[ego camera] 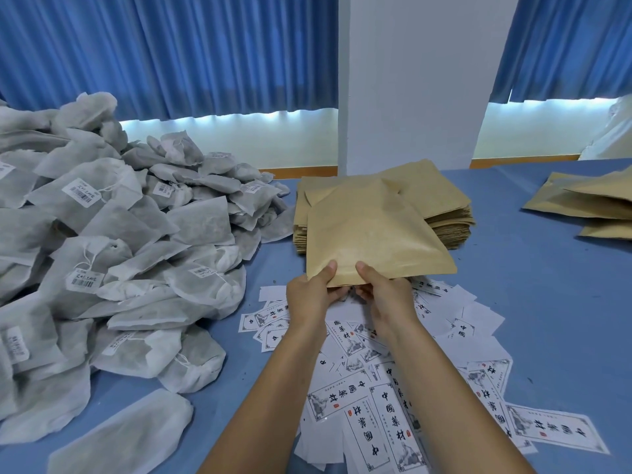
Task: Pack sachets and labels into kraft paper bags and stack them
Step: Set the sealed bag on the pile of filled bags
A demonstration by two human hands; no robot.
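Left hand [309,295] and right hand [383,295] both pinch the near edge of one flat tan kraft paper bag [372,234]. The thumbs are on top and the fingers curl under, side by side with a small gap between them. The bag's mouth is hidden by the fingers, so I can't tell if it is open. The bag looks slightly puffed, contents not visible. It tilts away from the person and its far half lies over the stack of empty tan kraft paper bags [434,189] at 12 o'clock. I can't tell whether it touches the stack.

Directly under the hands and spreading to 6 o'clock is a loose scatter of white rectangular paper labels with black Chinese print [386,415]. They overlap and lie at mixed angles, some face down.

From 9 to 10 o'clock sits a big heap of grey-white non-woven sachets with strings and barcode stickers [130,234], its edge just beside the bag stack. One plain sachet [126,436] lies apart at 7 o'clock.

At 2 o'clock, well apart, is a small pile of tan kraft bags [598,206] that look fuller.

Everything rests on a blue cloth-covered table [530,302]. Behind it at 12 o'clock are a white pillar [417,80] and blue pleated curtains [171,53].
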